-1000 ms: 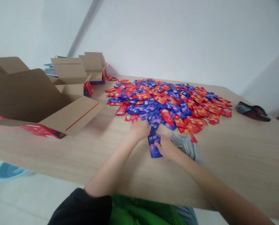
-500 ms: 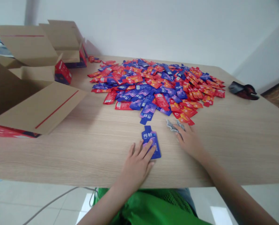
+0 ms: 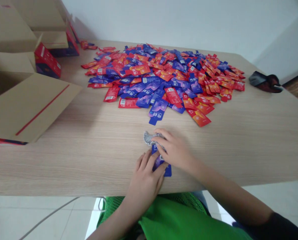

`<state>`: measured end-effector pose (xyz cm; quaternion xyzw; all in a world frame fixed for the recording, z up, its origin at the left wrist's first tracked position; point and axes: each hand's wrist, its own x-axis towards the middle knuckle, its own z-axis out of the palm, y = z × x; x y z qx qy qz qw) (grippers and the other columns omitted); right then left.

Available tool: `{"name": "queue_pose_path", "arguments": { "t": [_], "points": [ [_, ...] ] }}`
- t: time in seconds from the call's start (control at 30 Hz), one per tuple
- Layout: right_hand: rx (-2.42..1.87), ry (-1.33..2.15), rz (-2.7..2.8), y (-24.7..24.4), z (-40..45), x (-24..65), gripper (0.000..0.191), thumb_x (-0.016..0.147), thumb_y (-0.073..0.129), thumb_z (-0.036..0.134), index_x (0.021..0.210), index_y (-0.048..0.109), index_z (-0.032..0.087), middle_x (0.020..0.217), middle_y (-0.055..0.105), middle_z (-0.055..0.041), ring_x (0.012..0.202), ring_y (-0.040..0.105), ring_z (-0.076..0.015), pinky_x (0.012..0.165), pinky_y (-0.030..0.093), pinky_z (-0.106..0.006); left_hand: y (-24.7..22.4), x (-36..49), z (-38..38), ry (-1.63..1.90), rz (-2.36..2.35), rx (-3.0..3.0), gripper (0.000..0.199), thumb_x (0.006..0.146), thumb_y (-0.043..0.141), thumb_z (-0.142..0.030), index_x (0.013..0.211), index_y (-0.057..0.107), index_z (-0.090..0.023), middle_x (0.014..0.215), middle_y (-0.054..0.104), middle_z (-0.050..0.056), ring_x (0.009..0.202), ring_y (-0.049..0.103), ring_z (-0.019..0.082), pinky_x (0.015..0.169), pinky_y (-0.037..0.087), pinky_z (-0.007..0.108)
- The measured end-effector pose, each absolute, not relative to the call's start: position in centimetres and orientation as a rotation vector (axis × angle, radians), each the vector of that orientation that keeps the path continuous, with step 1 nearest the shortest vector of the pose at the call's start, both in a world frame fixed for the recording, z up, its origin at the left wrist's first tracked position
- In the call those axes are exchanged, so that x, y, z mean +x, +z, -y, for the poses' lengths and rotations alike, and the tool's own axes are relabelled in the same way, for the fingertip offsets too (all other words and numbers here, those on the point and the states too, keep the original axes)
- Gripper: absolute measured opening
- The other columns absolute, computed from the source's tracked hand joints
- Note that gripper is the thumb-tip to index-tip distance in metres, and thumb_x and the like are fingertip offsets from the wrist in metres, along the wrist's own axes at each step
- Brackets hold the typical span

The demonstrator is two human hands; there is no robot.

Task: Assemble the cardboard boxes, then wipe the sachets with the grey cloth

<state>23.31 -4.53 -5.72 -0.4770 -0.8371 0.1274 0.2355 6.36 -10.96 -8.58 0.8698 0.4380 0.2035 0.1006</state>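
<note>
A blue sachet point(image 3: 168, 170) lies flat near the table's front edge, partly hidden by both hands. My left hand point(image 3: 147, 170) rests on it with the fingers spread, pressing on its lower part. In my right hand point(image 3: 171, 148) is a crumpled grey cloth point(image 3: 148, 137), which covers the sachet's upper end. Beyond them spreads a large heap of red and blue sachets point(image 3: 151, 80), and one blue sachet point(image 3: 157, 110) points out of its near side.
Open cardboard boxes point(image 3: 42, 106) stand on the left of the wooden table point(image 3: 89, 166), one flap reaching inward. A dark, reddish object point(image 3: 265, 82) lies at the right rear. Behind the table is a white wall.
My right hand has moved left with the grey cloth, from bare table onto the blue sachet's top. My left hand remains on the sachet. The view has tilted down.
</note>
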Motion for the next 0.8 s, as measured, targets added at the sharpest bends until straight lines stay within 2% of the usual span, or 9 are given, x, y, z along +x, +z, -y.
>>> {"name": "queue_pose_path", "arguments": {
  "t": [0.17,0.3,0.37,0.5,0.57,0.67,0.8],
  "points": [
    [-1.359,0.533,2.225,-6.3,5.1,24.0,0.031,0.091,0.049,0.022,0.120,0.060,0.024,0.122,0.063,-0.0069,0.113,0.059,-0.0220,0.098,0.049,-0.040,-8.5,6.0,10.7,0.563,-1.260,2.563,0.035,0.092,0.053,-0.027,0.125,0.063,-0.033,0.129,0.058,0.009,0.127,0.048,0.032,0.101,0.047,0.053],
    [-1.392,0.528,2.370,-4.6,4.7,25.2,0.038,0.095,0.049,0.036,0.131,0.054,0.024,0.133,0.061,-0.0079,0.124,0.052,-0.0261,0.104,0.040,-0.047,-8.5,5.6,10.7,0.656,-1.422,2.460,0.046,0.087,0.059,-0.037,0.130,0.056,-0.019,0.132,0.052,0.019,0.127,0.047,0.035,0.101,0.047,0.054],
    [-1.400,0.479,2.400,-3.5,3.0,25.9,0.040,0.099,0.040,0.034,0.136,0.051,0.025,0.138,0.058,-0.0069,0.127,0.051,-0.0241,0.105,0.037,-0.046,-8.7,5.5,10.7,0.695,-1.438,2.495,0.053,0.087,0.060,-0.035,0.137,0.051,-0.020,0.144,0.044,0.019,0.137,0.038,0.038,0.105,0.042,0.056],
    [-1.389,0.169,2.528,-3.5,-3.0,26.9,0.045,0.100,0.033,0.026,0.143,0.048,0.025,0.154,0.042,-0.0073,0.140,0.038,-0.0262,0.111,0.030,-0.049,-9.2,5.6,10.1,0.600,-1.380,2.630,0.065,0.086,0.059,-0.035,0.148,0.038,-0.035,0.160,0.028,0.010,0.146,0.023,0.041,0.110,0.033,0.061],
    [-1.431,0.123,2.659,-4.8,-6.1,26.9,0.047,0.101,0.031,0.030,0.146,0.044,0.025,0.160,0.031,-0.0070,0.145,0.028,-0.0307,0.112,0.027,-0.054,-9.4,5.7,9.5,0.528,-1.383,2.646,0.066,0.086,0.057,-0.040,0.149,0.037,-0.037,0.161,0.030,0.005,0.146,0.026,0.040,0.110,0.033,0.061],
    [-1.550,0.163,2.719,-7.3,-9.7,26.3,0.054,0.102,0.031,0.040,0.154,0.029,0.025,0.165,0.017,-0.0057,0.149,0.014,-0.0351,0.116,0.021,-0.057,-9.8,5.9,8.4,0.456,-1.389,2.654,0.061,0.088,0.052,-0.043,0.148,0.040,-0.037,0.158,0.035,-0.001,0.143,0.033,0.036,0.110,0.034,0.061],
    [-1.670,0.213,2.612,-9.1,-13.7,25.1,0.058,0.102,0.026,0.043,0.156,0.023,0.022,0.166,0.007,-0.0079,0.150,0.005,-0.0375,0.117,0.017,-0.059,-9.9,6.4,6.9,0.426,-1.433,2.649,0.059,0.090,0.049,-0.046,0.147,0.041,-0.036,0.158,0.036,0.000,0.142,0.035,0.036,0.109,0.035,0.063]
  ]
}}
